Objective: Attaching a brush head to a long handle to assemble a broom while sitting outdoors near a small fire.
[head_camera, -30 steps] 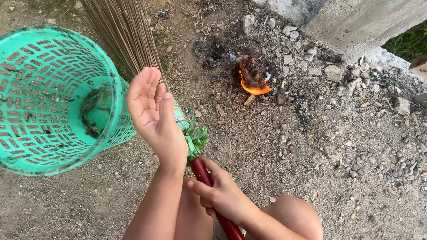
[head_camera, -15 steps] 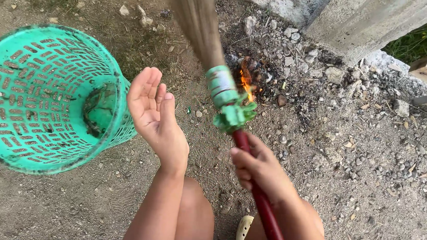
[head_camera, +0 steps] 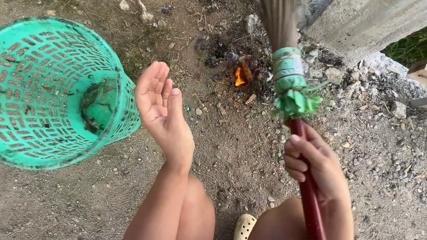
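Your right hand [head_camera: 313, 162] is gripping the red handle of the broom [head_camera: 292, 97], fingers closed around it just below the green binding. The bristles are pointing up over the small fire [head_camera: 240, 76], just right of it. Your left hand [head_camera: 163, 110] is staying open and empty, palm up, touching the rim of the green basket [head_camera: 35, 91], which is lying tilted on the ground left of the fire.

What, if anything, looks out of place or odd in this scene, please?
The green basket lies tipped on its side on the dirt. A small flame burns in ash and debris on open ground, close to the broom bristles, which the right hand holds by the handle.
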